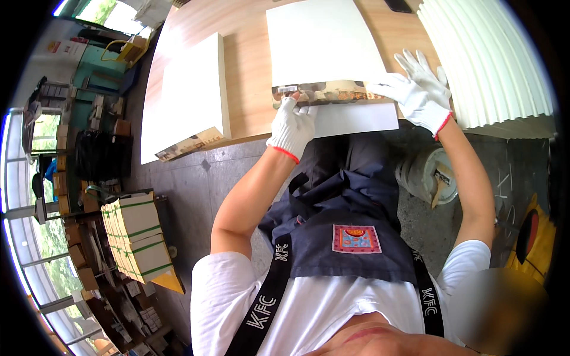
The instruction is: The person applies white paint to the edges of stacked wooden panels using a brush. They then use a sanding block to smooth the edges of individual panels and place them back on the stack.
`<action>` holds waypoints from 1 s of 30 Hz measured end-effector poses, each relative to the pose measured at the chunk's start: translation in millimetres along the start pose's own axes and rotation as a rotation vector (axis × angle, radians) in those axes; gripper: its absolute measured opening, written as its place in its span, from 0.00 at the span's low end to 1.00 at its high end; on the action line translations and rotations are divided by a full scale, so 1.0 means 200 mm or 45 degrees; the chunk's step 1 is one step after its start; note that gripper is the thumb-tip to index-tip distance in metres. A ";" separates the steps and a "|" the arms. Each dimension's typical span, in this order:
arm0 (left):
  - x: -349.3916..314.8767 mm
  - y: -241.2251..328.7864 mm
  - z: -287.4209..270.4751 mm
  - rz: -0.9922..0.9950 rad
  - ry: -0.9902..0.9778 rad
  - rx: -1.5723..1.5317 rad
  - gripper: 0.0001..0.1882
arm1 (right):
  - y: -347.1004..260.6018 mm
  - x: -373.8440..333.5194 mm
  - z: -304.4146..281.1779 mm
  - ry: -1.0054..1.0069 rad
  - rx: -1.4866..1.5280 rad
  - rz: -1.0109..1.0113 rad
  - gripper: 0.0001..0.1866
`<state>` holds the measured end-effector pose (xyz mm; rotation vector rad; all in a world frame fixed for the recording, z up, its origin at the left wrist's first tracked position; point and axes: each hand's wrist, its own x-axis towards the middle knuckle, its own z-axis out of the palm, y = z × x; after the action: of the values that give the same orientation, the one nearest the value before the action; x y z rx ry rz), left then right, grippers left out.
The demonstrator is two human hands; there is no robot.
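In front of me on the wooden table lies a large white sheet with a printed brown strip along its near edge. My left hand, in a white glove with a red cuff, pinches the strip's left end, thumb on top. My right hand, gloved alike, has its fingers stretched out toward the strip's right end; whether they touch it I cannot tell. Below the strip a pale white sheet sticks out past the table's edge. Beyond my right hand rests another white glove.
On the left of the table stands a white stack with a printed near side. A tall pile of wavy-edged white sheets rises at the right. Below are a bucket and strapped bundles; a dark phone-like object lies at the far edge.
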<state>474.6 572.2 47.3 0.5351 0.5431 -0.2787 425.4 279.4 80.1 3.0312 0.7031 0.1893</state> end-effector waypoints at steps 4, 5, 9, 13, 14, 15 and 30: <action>0.08 -0.03 0.11 -0.059 0.194 -0.029 0.05 | 0.09 0.01 0.05 0.017 0.095 0.204 0.29; 0.10 0.00 0.12 -0.097 0.235 -0.058 0.03 | 0.13 0.06 0.06 0.048 0.237 0.353 0.27; 0.08 0.08 0.16 -0.092 0.216 -0.195 0.05 | 0.20 0.34 0.02 0.348 1.866 1.043 0.32; 0.01 0.17 0.18 -0.091 0.255 -0.038 0.08 | 0.29 0.48 0.05 0.178 1.978 1.252 0.42; 0.04 0.21 0.14 -0.102 0.229 -0.012 0.08 | 0.33 0.50 0.05 0.073 2.063 1.284 0.38; 0.03 0.23 0.13 -0.118 0.233 0.021 0.08 | 0.37 0.50 0.05 -0.032 2.135 1.324 0.35; -0.34 0.78 -0.19 0.400 -0.317 0.297 0.02 | -0.28 0.86 0.07 0.541 2.221 0.562 0.21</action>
<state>462.5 730.9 121.1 0.7893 0.1802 -0.1055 555.9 406.0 81.8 4.9104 -0.0120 0.3713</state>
